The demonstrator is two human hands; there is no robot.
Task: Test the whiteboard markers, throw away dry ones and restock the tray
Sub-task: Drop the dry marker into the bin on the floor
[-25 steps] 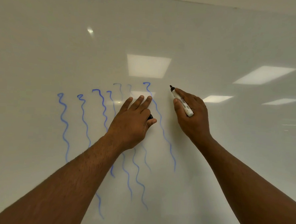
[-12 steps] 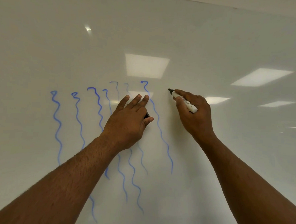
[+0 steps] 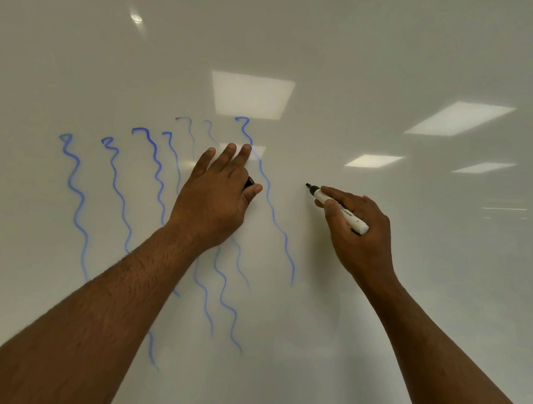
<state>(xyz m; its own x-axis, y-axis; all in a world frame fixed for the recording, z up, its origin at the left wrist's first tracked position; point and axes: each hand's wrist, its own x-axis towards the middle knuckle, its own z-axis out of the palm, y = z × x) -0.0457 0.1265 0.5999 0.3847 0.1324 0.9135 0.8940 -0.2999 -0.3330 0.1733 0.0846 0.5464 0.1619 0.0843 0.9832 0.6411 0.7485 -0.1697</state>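
Against whiteboard (image 3: 389, 69), marker (image 3: 339, 209) gripped in right hand (image 3: 360, 234)

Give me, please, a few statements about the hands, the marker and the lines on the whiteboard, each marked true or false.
1. The right hand holds a white-barrelled marker with its cap off. True.
2. The wavy lines on the whiteboard are red. False: they are blue.
3. The left hand has straight fingers laid against the board. True.
4. The marker tip points to the right. False: it points up and left, toward the lines.
5. A fresh black line runs below the marker tip. False: no black line shows there.
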